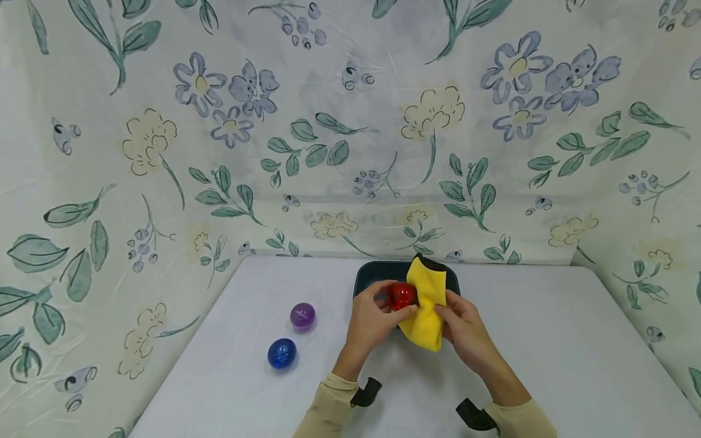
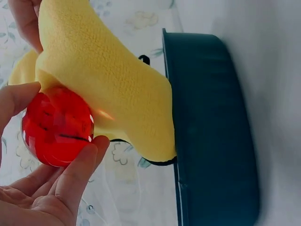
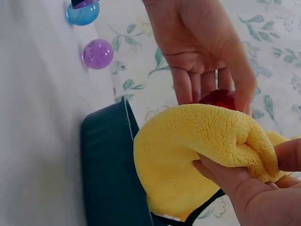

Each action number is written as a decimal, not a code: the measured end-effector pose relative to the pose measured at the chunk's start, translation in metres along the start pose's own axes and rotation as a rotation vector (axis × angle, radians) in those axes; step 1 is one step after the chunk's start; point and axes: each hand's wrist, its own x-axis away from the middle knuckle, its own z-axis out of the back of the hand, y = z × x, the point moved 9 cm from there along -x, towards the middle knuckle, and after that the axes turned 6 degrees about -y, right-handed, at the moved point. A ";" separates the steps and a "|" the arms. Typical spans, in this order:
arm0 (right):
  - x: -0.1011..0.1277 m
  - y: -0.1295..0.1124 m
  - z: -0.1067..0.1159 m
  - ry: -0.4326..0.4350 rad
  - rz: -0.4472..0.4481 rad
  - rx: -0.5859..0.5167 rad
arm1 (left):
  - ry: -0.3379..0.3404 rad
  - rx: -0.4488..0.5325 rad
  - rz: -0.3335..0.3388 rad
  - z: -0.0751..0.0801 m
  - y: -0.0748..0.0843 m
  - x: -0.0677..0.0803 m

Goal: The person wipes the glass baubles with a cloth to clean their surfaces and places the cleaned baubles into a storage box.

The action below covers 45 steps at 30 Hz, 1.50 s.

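Note:
My left hand (image 1: 375, 316) grips a clear red ball (image 2: 59, 127) between thumb and fingers, above the near side of a dark teal tub (image 1: 364, 278). In my right hand (image 1: 465, 328) a yellow fleecy cloth (image 1: 429, 298) with a black edge is pinched, bunched between thumb and fingers. The cloth lies against the red ball's right side and drapes over the tub's rim. In the right wrist view, most of the ball is hidden behind the cloth. The tub's inside is largely covered by the cloth and hands.
On the white table (image 1: 526, 328), left of the hands, rest a purple ball (image 1: 303, 316) and a blue ball (image 1: 282, 353). A flower-printed sheet (image 1: 350, 152) hangs behind the table and along its sides. Black straps (image 1: 366, 393) sit at both wrists.

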 end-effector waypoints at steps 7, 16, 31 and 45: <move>-0.003 0.005 0.002 0.002 -0.018 -0.042 | -0.026 0.002 -0.033 -0.007 0.004 0.001; -0.003 0.004 0.010 0.037 -0.055 -0.044 | -0.046 -0.130 -0.080 -0.012 0.013 0.007; -0.002 -0.002 0.019 0.063 -0.039 -0.019 | -0.144 -0.100 -0.099 -0.023 0.013 0.007; 0.002 -0.008 0.020 0.096 -0.008 0.055 | -0.151 -0.098 -0.034 -0.016 0.005 0.005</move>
